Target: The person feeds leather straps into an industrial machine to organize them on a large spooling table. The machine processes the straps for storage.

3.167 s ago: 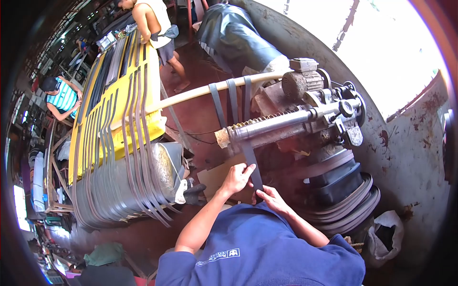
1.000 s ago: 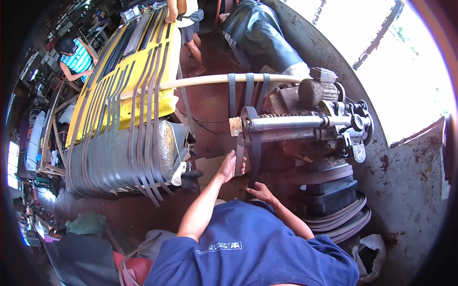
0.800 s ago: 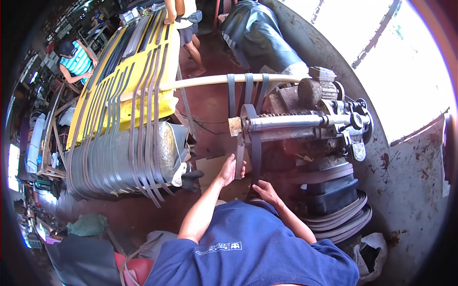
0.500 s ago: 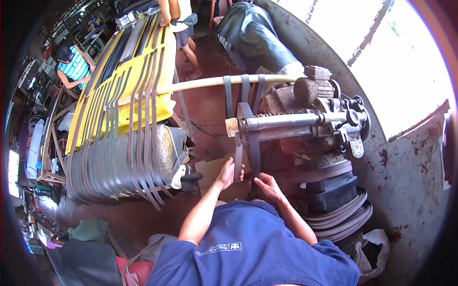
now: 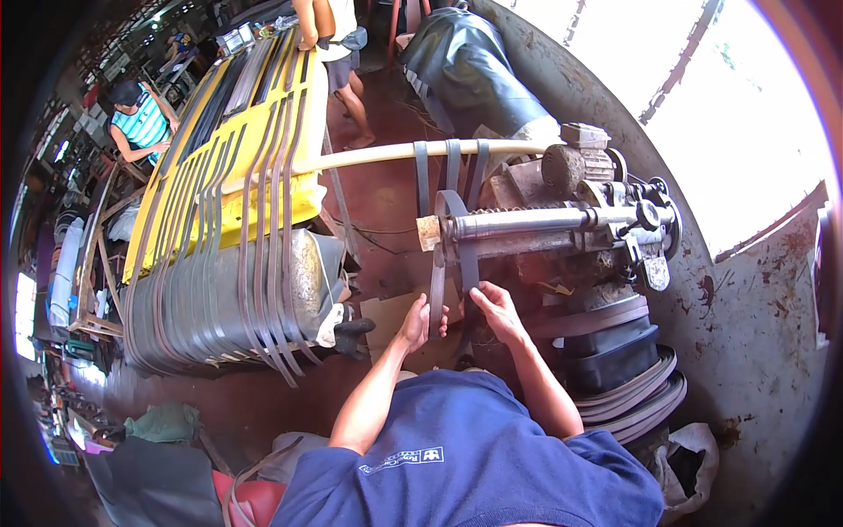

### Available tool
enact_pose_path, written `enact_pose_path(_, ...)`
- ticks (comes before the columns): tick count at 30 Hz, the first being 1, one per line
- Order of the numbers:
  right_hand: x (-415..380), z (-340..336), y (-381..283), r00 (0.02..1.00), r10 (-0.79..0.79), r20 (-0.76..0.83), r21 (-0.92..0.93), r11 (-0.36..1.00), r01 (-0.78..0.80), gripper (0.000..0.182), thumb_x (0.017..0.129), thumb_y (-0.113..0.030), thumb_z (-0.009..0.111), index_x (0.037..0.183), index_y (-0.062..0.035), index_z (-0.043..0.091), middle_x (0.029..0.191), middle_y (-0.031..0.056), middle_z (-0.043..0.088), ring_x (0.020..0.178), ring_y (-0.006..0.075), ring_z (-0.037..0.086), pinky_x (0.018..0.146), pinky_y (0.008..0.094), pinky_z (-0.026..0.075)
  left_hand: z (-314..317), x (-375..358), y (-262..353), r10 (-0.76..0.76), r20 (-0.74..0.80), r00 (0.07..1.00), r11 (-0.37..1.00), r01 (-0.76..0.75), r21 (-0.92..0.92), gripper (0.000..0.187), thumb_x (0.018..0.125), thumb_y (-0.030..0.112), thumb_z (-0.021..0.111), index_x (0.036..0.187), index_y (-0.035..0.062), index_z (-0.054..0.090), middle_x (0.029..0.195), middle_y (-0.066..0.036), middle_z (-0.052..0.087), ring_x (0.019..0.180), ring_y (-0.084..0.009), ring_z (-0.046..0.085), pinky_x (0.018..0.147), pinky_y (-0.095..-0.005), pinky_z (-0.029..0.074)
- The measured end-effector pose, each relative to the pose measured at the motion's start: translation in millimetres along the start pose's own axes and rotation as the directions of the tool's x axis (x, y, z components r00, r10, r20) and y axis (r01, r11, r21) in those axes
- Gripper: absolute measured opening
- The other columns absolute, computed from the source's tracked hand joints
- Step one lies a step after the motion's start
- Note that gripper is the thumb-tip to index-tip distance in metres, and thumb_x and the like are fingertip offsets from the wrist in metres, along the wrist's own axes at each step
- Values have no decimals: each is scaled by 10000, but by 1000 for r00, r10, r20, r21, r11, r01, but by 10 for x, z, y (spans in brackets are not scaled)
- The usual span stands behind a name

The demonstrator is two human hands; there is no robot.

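Observation:
A dark leather strap [image 5: 470, 265] loops over the end of the metal shaft [image 5: 522, 223] of a machine, and its two lengths hang down in front of me. My left hand [image 5: 421, 325] is closed around the left, brownish length. My right hand [image 5: 496, 311] pinches the edge of the right, darker length between thumb and fingers, a little higher than my left. A worn block [image 5: 428, 233] sits at the shaft's near end. The lower part of the strap is partly hidden in shadow between my hands.
More straps hang from a pale pole [image 5: 378, 156] behind the shaft. At left, a yellow-covered table [image 5: 303, 105] carries many long straps. A motor [image 5: 575, 164] tops the machine; coiled straps [image 5: 645, 408] are stacked at right. Two people stand by the table, one at each side.
My right hand has moved up along the right length of the strap. My left hand stays nearly in place on its length.

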State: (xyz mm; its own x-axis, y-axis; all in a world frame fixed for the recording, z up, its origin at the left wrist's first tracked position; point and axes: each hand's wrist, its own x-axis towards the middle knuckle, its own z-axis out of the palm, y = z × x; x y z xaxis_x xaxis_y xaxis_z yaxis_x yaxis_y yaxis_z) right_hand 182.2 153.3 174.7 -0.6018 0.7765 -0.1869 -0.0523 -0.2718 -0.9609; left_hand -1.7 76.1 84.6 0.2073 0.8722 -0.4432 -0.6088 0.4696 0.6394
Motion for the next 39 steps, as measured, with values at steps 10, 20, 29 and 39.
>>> enact_pose_path(10, -200, -86, 678, 978, 205, 44, -219, 957, -191, 282, 891, -251, 604, 1028, -6, 631, 932, 38, 663, 897, 111, 578, 843, 279, 445, -54, -89, -100, -2, -3, 1000, 1000, 2, -28, 685, 903, 632, 212, 1042, 25, 497, 789, -58, 549, 703, -183, 547, 700, -333, 468)
enact_pose_path(20, -438, -200, 951, 946, 319, 60, -420, 868, -266, 346, 858, -237, 647, 1083, 21, 595, 904, 65, 651, 850, 126, 582, 761, 274, 470, -20, -133, -181, -15, -23, 1000, 999, 14, -34, 675, 916, 615, 200, 1023, 19, 499, 761, -55, 543, 666, -173, 536, 666, -326, 470)
enact_pose_path(29, -504, -246, 876, 977, 212, 30, -225, 954, -200, 206, 880, -177, 615, 949, 17, 598, 767, -26, 580, 707, 52, 486, 615, 236, 406, -29, -160, -213, -26, -34, 999, 999, 25, -32, 685, 906, 636, 209, 1029, 26, 496, 771, -51, 540, 671, -167, 533, 671, -322, 465)
enact_pose_path(39, -283, -143, 306, 999, 23, 44, -97, 995, -19, 134, 894, -138, 596, 847, -13, 603, 698, -44, 552, 646, 41, 482, 591, 222, 411, 38, -173, -164, -70, -57, 996, 997, 69, -25, 678, 908, 627, 188, 1040, 35, 492, 773, -42, 538, 673, -162, 523, 678, -327, 458)
